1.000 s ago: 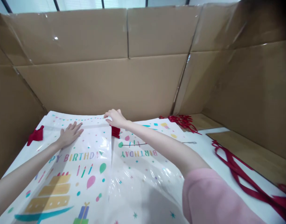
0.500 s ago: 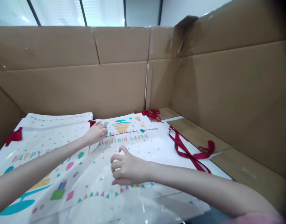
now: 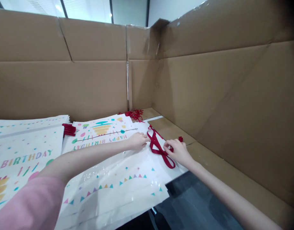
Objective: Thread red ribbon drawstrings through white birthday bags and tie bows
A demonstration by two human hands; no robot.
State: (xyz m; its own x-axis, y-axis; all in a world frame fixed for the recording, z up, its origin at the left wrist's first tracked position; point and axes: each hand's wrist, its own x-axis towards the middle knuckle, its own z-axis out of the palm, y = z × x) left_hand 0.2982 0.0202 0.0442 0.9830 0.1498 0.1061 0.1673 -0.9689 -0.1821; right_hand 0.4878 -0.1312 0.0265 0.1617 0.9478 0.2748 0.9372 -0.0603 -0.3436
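Red ribbon point(image 3: 158, 149) lies looped right of the birthday-print sheets point(image 3: 108, 166). Right hand point(image 3: 178, 152) is at it, fingers curled (can't tell if pinching). Left hand point(image 3: 138, 141) sits just beside the loop, its grip unclear too. Thin wire point(image 3: 106, 134) crosses the sheets.

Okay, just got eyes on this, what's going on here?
A person's right hand is at a looped red ribbon, with the left hand just beside it; whether either grips it isn't clear. A thin wire lies across the right-hand birthday-print sheets. A red bundle sits at the edge of the left-hand stack.
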